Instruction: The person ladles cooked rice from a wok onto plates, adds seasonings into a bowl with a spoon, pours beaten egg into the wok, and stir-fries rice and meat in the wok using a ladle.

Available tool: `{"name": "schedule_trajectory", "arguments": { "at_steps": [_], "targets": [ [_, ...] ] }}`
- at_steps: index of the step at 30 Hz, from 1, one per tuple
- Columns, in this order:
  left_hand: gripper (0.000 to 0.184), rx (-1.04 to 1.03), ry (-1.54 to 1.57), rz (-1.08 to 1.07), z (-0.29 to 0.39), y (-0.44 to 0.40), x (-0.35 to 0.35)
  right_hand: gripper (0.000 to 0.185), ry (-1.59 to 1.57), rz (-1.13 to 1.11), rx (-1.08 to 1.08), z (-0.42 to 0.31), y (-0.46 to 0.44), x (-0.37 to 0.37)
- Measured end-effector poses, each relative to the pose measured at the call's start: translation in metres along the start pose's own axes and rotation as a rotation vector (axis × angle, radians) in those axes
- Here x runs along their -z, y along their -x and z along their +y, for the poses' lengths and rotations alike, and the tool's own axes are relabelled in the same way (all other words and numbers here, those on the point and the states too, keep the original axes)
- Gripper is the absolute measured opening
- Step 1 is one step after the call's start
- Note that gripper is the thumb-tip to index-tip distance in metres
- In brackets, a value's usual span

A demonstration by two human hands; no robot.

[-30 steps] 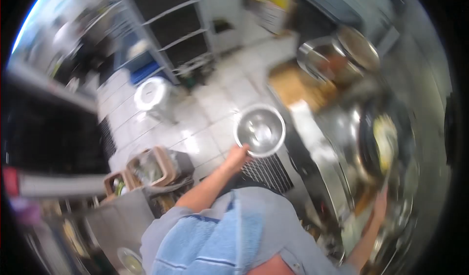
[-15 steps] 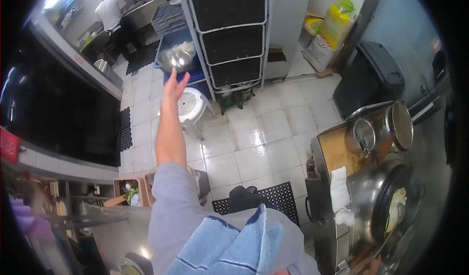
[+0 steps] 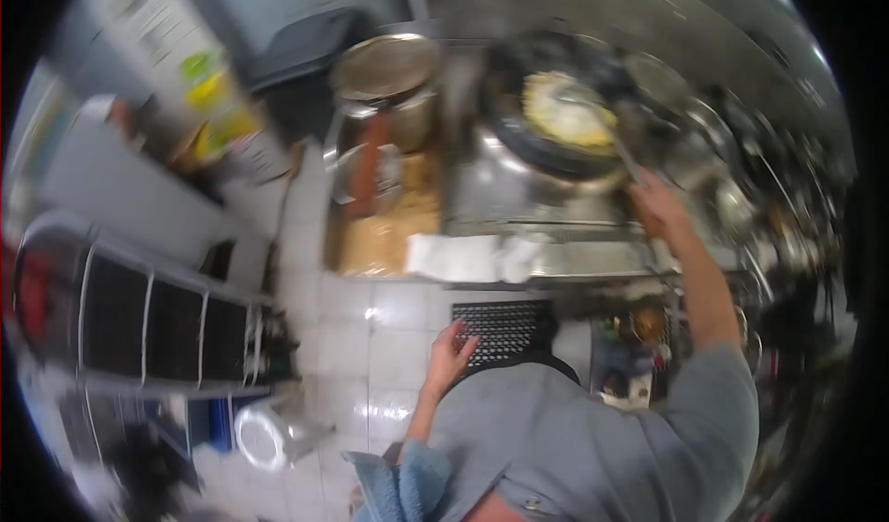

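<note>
With our right hand at three o'clock clenched round a long-handled utensil, we had the pale-yellow food seemingly partway cooked in the wok at one o'clock, what remained unclear, our left hand spread empty at six.

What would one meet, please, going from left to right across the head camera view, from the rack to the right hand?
Rack with dark panels → wooden board → left hand → dark wok holding yellow-and-white food → right hand, gripping a long-handled utensil.
</note>
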State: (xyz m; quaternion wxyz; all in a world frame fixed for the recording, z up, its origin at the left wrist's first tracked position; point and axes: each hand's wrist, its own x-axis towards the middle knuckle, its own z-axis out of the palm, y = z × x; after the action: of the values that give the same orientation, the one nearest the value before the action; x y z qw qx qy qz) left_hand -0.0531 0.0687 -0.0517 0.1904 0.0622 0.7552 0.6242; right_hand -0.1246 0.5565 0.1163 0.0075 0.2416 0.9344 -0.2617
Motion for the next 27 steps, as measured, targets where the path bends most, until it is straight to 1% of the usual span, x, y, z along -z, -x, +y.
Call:
{"name": "schedule_trajectory", "arguments": {
  "at_steps": [1,3,5,6,9,11,12,13,14,16,17,18,20,22,23,24,26,27],
  "targets": [
    [0.058,-0.107,-0.078,-0.076,0.008,-0.023,-0.026,0.056,-0.067,-0.028,0.016,0.01,-0.01,0.0],
    [0.055,-0.311,-0.216,-0.147,0.022,-0.056,-0.066,0.061,-0.204,-0.086,0.041,0.03,-0.027,0.001],
    [0.056,-0.476,-0.523,0.17,0.049,-0.092,-0.1,0.061,-0.241,-0.166,-0.027,-0.005,0.0,0.058],
    [0.056,-0.551,-0.692,0.329,0.06,-0.105,-0.108,0.061,-0.198,-0.114,0.065,0.001,0.008,0.071],
    [0.056,-0.496,-0.894,0.431,0.099,-0.136,-0.124,0.061,-0.069,0.16,0.491,0.04,0.015,0.087],
    [0.062,-0.295,-0.961,0.229,0.084,-0.152,-0.128,0.06,-0.002,0.167,0.609,0.076,0.009,0.084],
    [0.065,-0.195,-0.992,0.129,0.073,-0.161,-0.128,0.059,0.016,0.074,0.566,0.101,-0.005,0.065],
    [0.063,-0.159,-0.992,0.112,0.072,-0.166,-0.13,0.059,0.036,-0.021,0.523,0.104,-0.01,0.061],
    [0.061,-0.086,-0.881,0.054,0.071,-0.166,-0.13,0.059,0.029,-0.125,0.385,0.106,-0.018,0.066],
    [0.058,0.048,-0.656,-0.052,0.096,-0.166,-0.128,0.059,0.013,-0.321,0.115,0.052,-0.028,0.105],
    [0.05,0.093,-0.477,-0.081,0.08,-0.168,-0.118,0.061,-0.073,-0.302,0.106,0.041,-0.025,0.112],
    [0.049,0.097,-0.083,-0.149,0.099,-0.16,-0.123,0.061,-0.135,-0.262,0.101,0.04,-0.027,0.108],
    [0.056,0.044,0.453,-0.237,0.096,-0.166,-0.126,0.062,-0.239,-0.179,0.089,0.039,-0.032,0.103],
    [0.056,0.185,0.893,-0.258,0.107,-0.19,-0.152,0.062,-0.392,-0.234,0.051,0.039,-0.049,0.059],
    [0.049,0.257,1.0,-0.288,0.123,-0.203,-0.163,0.062,-0.463,-0.257,0.037,0.038,-0.059,0.04],
    [0.047,0.261,0.984,-0.337,0.125,-0.219,-0.165,0.062,-0.538,-0.365,0.071,0.037,-0.06,0.029],
    [0.044,0.256,0.94,-0.447,0.13,-0.261,-0.161,0.064,-0.475,-0.366,0.198,0.03,-0.036,0.055],
    [0.042,0.306,0.901,-0.452,0.155,-0.27,-0.158,0.064,-0.41,-0.358,0.218,0.028,-0.018,0.079]
  ]
}}
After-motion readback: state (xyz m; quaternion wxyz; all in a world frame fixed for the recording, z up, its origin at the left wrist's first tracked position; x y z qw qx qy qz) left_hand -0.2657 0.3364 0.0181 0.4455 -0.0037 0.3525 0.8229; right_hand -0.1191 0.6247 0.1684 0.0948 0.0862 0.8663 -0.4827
